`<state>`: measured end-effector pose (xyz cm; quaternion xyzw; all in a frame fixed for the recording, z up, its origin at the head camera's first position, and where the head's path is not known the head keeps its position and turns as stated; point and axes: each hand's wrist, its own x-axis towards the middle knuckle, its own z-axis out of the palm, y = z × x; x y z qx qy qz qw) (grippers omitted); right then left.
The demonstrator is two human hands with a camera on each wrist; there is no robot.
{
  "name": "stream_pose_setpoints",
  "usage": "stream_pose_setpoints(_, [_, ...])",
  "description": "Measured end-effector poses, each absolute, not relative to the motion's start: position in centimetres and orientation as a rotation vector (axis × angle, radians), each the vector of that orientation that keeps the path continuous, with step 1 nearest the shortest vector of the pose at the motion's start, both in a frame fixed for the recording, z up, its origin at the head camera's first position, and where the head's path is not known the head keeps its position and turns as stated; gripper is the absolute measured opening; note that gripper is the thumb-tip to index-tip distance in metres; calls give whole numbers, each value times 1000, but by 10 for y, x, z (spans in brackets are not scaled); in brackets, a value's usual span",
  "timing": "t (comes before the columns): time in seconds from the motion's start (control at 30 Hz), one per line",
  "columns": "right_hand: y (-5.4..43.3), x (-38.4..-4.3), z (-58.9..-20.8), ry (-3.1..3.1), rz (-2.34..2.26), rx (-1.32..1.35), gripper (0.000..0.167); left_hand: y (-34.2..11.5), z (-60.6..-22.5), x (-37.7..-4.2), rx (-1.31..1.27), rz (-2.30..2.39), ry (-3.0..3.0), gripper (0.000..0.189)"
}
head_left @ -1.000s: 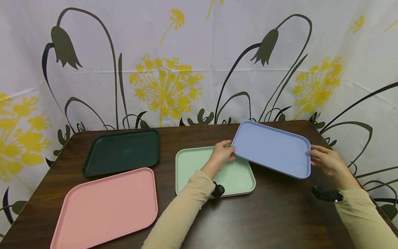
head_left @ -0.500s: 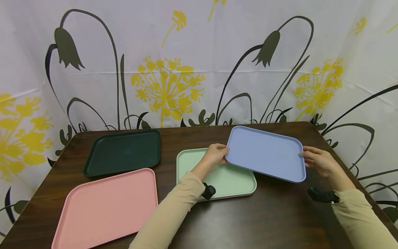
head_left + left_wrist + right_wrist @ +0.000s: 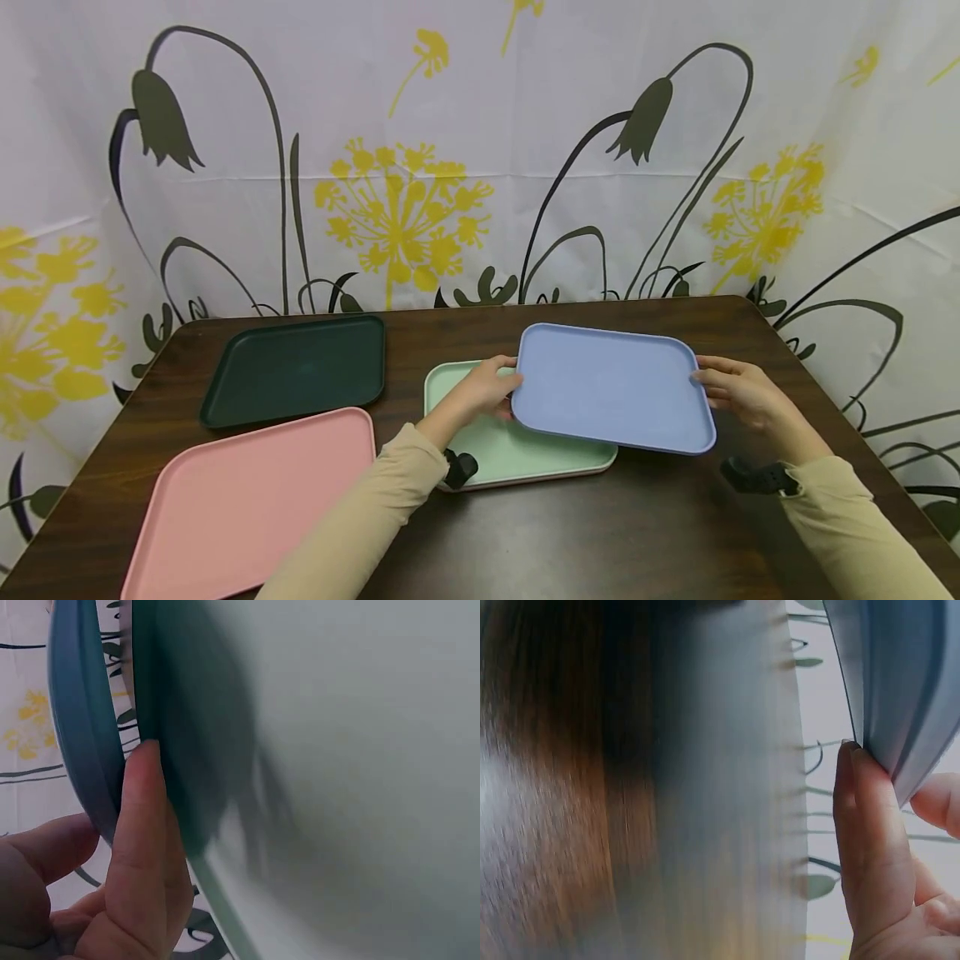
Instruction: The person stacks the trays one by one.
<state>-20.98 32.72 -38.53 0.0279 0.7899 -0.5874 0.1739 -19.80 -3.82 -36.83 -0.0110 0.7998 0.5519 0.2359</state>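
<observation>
A blue rectangular tray [image 3: 611, 387] is held above the table, partly over a pale green tray [image 3: 525, 458]. My left hand [image 3: 480, 392] pinches its left short edge, thumb on the rim and fingers beneath. At the opposite short edge my right hand [image 3: 742, 392] grips it the same way. In the left wrist view the blue tray's rim [image 3: 82, 720] sits between thumb and fingers, apart from the green tray [image 3: 360, 787] below. The right wrist view has the blue tray's underside edge [image 3: 900, 682] resting on the fingers. Under the green tray, another thin rim shows.
At the far left of the dark wooden table [image 3: 570, 533] lies a dark green tray [image 3: 300, 371]. A larger pink tray [image 3: 255, 500] lies in front of it, partly behind my left sleeve. A flower-patterned white curtain [image 3: 465, 100] hangs behind the table.
Both hands have carried the blue tray left and toward me, so it covers more of the green tray. Its tilt in the head view has lessened. The other trays have stayed put.
</observation>
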Motion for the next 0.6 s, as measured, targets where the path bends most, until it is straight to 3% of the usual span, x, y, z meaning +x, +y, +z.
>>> stream_pose_setpoints(0.6, [283, -201, -375, 2231, -1652, 38, 66, -77, -363, -179, -65, 1414, 2299, 43])
